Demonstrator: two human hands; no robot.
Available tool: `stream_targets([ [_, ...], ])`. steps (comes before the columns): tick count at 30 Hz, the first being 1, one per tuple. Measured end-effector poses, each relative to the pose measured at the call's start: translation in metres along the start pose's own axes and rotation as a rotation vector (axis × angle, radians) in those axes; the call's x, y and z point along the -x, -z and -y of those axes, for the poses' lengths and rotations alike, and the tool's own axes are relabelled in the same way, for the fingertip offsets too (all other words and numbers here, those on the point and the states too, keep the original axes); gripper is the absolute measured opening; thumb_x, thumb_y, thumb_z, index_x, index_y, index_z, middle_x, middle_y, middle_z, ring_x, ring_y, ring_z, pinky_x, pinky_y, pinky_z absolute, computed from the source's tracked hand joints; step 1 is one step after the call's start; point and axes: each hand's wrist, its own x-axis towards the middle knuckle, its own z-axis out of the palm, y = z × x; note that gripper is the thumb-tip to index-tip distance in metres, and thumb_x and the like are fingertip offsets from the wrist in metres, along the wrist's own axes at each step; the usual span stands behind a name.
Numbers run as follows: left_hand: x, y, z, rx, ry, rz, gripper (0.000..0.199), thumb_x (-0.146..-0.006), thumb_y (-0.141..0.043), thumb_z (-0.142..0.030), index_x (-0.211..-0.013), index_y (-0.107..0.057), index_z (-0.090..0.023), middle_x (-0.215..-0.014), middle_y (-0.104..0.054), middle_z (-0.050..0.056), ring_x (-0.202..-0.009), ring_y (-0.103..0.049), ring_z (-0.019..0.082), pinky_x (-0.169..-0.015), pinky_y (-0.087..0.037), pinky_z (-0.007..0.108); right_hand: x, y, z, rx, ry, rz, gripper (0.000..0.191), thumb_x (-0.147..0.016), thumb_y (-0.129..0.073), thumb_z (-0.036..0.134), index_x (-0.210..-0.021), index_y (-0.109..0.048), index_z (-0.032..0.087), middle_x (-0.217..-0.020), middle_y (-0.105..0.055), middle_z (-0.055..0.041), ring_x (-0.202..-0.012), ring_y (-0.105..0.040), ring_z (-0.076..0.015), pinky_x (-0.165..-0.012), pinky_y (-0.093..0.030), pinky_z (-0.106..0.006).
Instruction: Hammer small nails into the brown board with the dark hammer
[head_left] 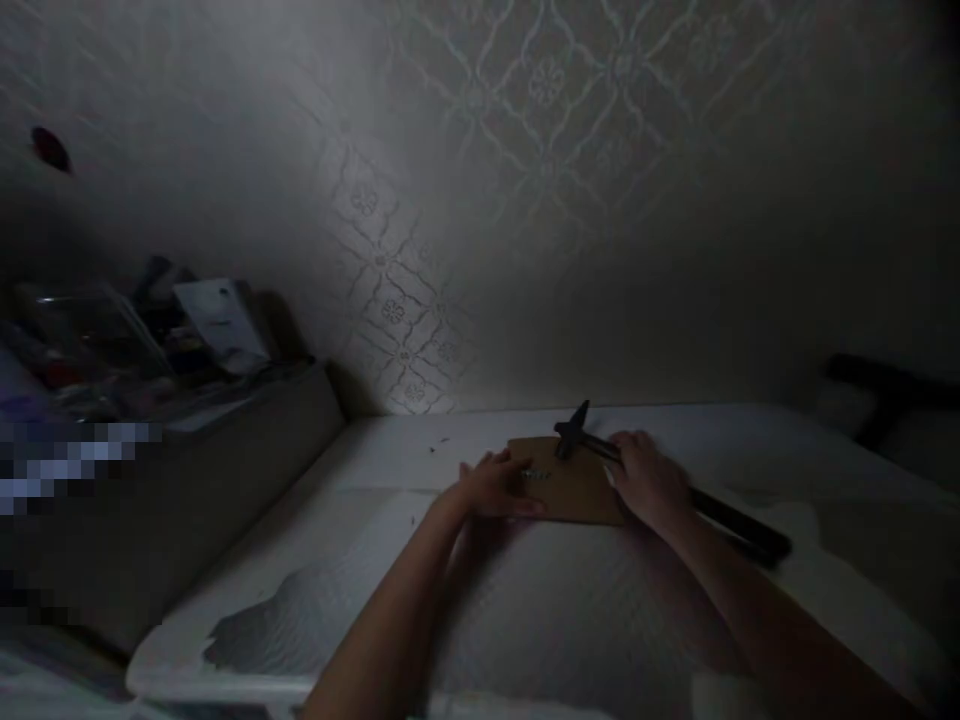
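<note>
A thin brown board point(581, 495) lies flat on the white table. My left hand point(491, 488) rests on its left end, thumb and fingers apart. Close to those fingertips is a short row of small shiny pieces point(535, 475), too small to name for certain. My right hand point(651, 482) is wrapped round the handle of a hammer point(571, 432), gripping it partway along. The dark hammer head is over the far part of the board, right of the small pieces; whether it touches the board I cannot tell. The handle's thick end sticks out behind my right hand.
A patterned wall point(600, 250) rises behind the table point(390, 450). Several tiny dark bits point(432, 449) lie left of the board. At left, a grey cabinet point(247, 500) holds a white box point(221, 320) and clutter. A dark object point(885, 385) shows at the right.
</note>
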Motion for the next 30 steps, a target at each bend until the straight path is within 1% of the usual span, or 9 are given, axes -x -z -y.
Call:
stream_targets([
  [3,-0.0004,-0.0003,0.0007,0.027,-0.017,0.007,0.088,-0.069,-0.053,-0.073,-0.142,-0.022,-0.035,-0.15,-0.02,0.009,-0.134,-0.018,0.04,-0.097,-0.017,0.072,0.002,0.0046,0.0041,-0.051,0.041,-0.028,0.02,-0.088,-0.045,0.026,-0.106,-0.052,0.02,-0.106,-0.055,-0.0084,-0.08,-0.059,-0.0181,-0.058,-0.035,-0.027],
  [7,-0.0024,-0.0006,0.0015,0.025,0.002,0.026,0.089,-0.068,-0.053,-0.073,-0.142,-0.022,-0.037,-0.15,-0.019,0.008,-0.135,-0.017,0.039,-0.099,-0.017,0.068,0.0035,0.0069,0.0074,-0.136,0.128,0.021,0.018,-0.087,-0.045,0.023,-0.105,-0.05,0.021,-0.102,-0.06,-0.0063,-0.086,-0.059,-0.0188,-0.063,-0.037,-0.027],
  [11,-0.0039,-0.0009,0.0022,0.026,-0.007,0.022,0.09,-0.067,-0.054,-0.074,-0.142,-0.023,-0.035,-0.15,-0.019,0.008,-0.135,-0.017,0.038,-0.103,-0.019,0.063,0.0044,0.0089,0.0091,-0.158,0.103,0.053,0.019,-0.087,-0.044,0.023,-0.106,-0.049,0.022,-0.097,-0.064,-0.0044,-0.086,-0.061,-0.0198,-0.064,-0.036,-0.028],
  [15,-0.0038,-0.0007,0.0027,0.031,-0.024,0.017,0.09,-0.066,-0.054,-0.074,-0.142,-0.021,-0.037,-0.151,-0.018,0.007,-0.135,-0.017,0.039,-0.1,-0.018,0.067,0.005,0.009,0.0103,-0.195,0.125,0.062,0.02,-0.088,-0.043,0.024,-0.107,-0.048,0.023,-0.1,-0.065,-0.0043,-0.088,-0.061,-0.02,-0.065,-0.036,-0.028],
  [17,-0.0039,-0.0007,0.003,0.024,-0.027,0.017,0.089,-0.067,-0.053,-0.074,-0.142,-0.022,-0.037,-0.151,-0.018,0.007,-0.135,-0.016,0.039,-0.1,-0.019,0.066,0.0049,0.0082,0.0104,-0.216,0.146,0.062,0.02,-0.088,-0.044,0.024,-0.107,-0.048,0.023,-0.101,-0.065,-0.0038,-0.09,-0.061,-0.0196,-0.066,-0.036,-0.027],
  [20,-0.0043,-0.0009,0.0033,0.022,-0.03,0.025,0.089,-0.067,-0.054,-0.073,-0.142,-0.022,-0.036,-0.151,-0.019,0.006,-0.135,-0.016,0.038,-0.101,-0.02,0.065,0.0044,0.0075,0.01,-0.224,0.131,0.036,0.021,-0.087,-0.045,0.024,-0.107,-0.049,0.023,-0.101,-0.065,-0.0038,-0.09,-0.061,-0.0192,-0.066,-0.036,-0.027],
  [24,-0.004,-0.0009,0.0032,0.013,-0.011,0.025,0.09,-0.066,-0.052,-0.076,-0.142,-0.022,-0.037,-0.151,-0.018,0.008,-0.135,-0.016,0.039,-0.1,-0.019,0.067,0.0037,0.0091,0.0082,-0.201,0.114,0.013,0.021,-0.086,-0.046,0.024,-0.107,-0.05,0.023,-0.099,-0.065,-0.0051,-0.087,-0.061,-0.0194,-0.065,-0.036,-0.027],
  [30,-0.0027,0.0002,0.0025,0.013,-0.014,0.03,0.091,-0.066,-0.052,-0.076,-0.142,-0.022,-0.036,-0.151,-0.018,0.007,-0.135,-0.015,0.038,-0.102,-0.02,0.064,0.0018,0.0093,0.0041,-0.22,0.181,-0.033,0.022,-0.085,-0.046,0.023,-0.107,-0.051,0.024,-0.101,-0.065,-0.0041,-0.089,-0.06,-0.0193,-0.067,-0.038,-0.027],
])
